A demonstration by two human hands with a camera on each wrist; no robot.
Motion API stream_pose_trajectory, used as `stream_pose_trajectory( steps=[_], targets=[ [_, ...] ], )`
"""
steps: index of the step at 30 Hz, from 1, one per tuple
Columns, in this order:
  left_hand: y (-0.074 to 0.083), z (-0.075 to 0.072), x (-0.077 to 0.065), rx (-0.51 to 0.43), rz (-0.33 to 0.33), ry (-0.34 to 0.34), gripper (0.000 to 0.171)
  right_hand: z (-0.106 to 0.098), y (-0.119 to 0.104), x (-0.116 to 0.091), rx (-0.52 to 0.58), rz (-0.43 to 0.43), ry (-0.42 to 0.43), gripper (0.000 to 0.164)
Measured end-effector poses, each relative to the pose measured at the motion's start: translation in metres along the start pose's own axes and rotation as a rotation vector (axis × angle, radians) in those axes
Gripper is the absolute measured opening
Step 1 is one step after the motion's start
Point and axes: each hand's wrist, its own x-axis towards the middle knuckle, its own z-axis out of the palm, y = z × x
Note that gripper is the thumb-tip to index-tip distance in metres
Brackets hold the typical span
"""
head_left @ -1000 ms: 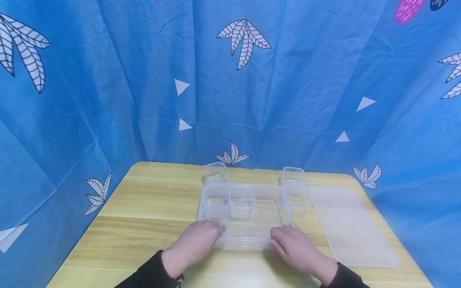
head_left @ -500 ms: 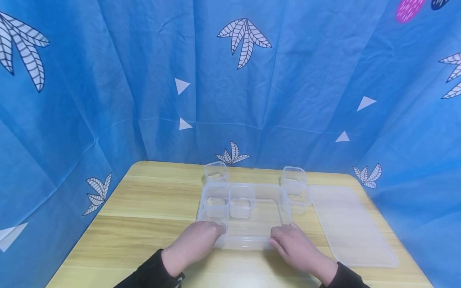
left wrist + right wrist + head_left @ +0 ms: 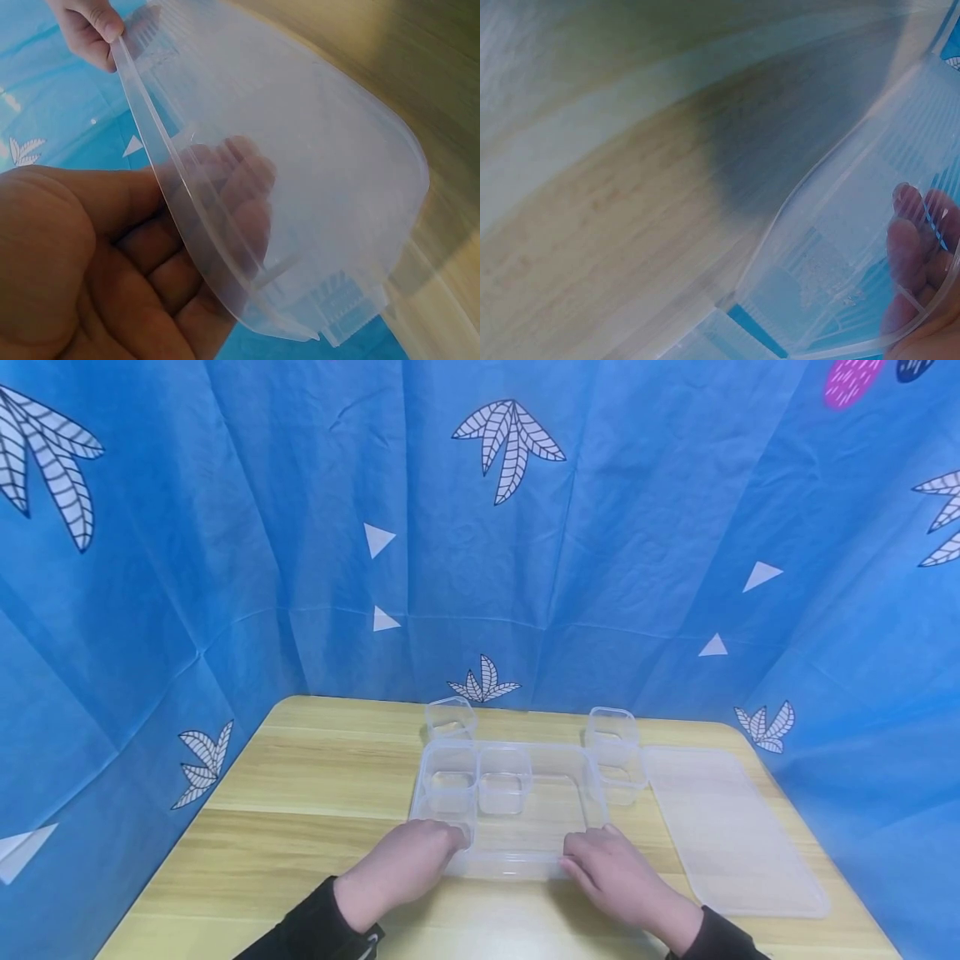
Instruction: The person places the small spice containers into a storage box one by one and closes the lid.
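A clear rectangular plastic box point(image 3: 517, 865) stands on the table. My left hand point(image 3: 408, 862) grips its near left corner, and my right hand point(image 3: 618, 875) holds the near right corner. Seen from the left wrist, curled fingers point(image 3: 244, 180) show through the box's wall. The right wrist view likewise shows fingertips point(image 3: 907, 244) through the plastic. Inside the box, a small clear cup point(image 3: 450, 768) sits at the far left, with another cup point(image 3: 504, 783) beside it. A further cup point(image 3: 459, 818) seems to sit at the near left, partly hidden by my left hand.
Behind the box stands a small clear cup point(image 3: 451, 720). Two more, a far cup point(image 3: 611, 727) and a nearer cup point(image 3: 622, 775), are at its right. A flat translucent lid point(image 3: 738, 831) lies right of them on the wooden table point(image 3: 300, 785). Blue patterned cloth point(image 3: 480, 568) surrounds the table.
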Motion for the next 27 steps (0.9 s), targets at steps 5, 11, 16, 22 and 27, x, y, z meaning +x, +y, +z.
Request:
stream_pose_trajectory(
  steps=[5, 11, 16, 22, 27],
  targets=[
    [-0.001, -0.001, -0.001, 0.007, -0.013, 0.002, 0.017, 0.000, 0.000, 0.000, 0.000, -0.010, 0.014, 0.028],
    [-0.004, -0.006, 0.001, -0.008, -0.022, 0.057, 0.022, 0.000, 0.000, 0.000, -0.004, -0.030, 0.044, 0.029],
    [-0.007, -0.011, 0.001, -0.002, -0.027, 0.127, 0.019, 0.001, 0.000, 0.000, -0.011, -0.026, 0.047, 0.030],
    [-0.012, -0.013, 0.002, 0.037, -0.080, 0.228, 0.018, 0.002, 0.001, 0.000, -0.014, -0.022, 0.037, 0.029],
    [-0.018, -0.011, 0.002, 0.050, -0.153, 0.296, 0.008, 0.002, 0.001, -0.001, -0.005, -0.008, 0.023, 0.028]
  ],
)
